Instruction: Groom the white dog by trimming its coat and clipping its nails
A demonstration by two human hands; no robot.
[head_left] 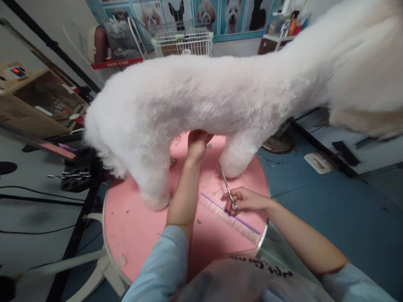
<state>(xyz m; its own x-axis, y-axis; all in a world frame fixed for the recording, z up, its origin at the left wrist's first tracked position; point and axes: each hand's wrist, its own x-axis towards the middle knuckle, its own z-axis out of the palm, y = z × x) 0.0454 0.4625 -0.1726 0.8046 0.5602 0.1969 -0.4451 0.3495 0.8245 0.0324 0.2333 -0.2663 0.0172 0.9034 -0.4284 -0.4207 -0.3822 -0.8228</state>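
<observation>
A white fluffy dog (195, 92) stands on a round pink grooming table (132, 226), its head off to the right. My left hand (197, 144) reaches up under the dog's belly, fingers closed against the fur. My right hand (244, 199) rests on the table and grips a pair of scissors (227, 184) with the blades pointing up toward the dog's front leg. A purple-spined metal comb (229, 218) lies on the table, with one end under my right hand.
A black stand with scissors (71, 175) sits left of the table. A wire cage (184, 43) and dog posters (204, 14) are at the back. A wooden cabinet (34, 100) stands at the left. Blue floor with a brush (319, 162) lies to the right.
</observation>
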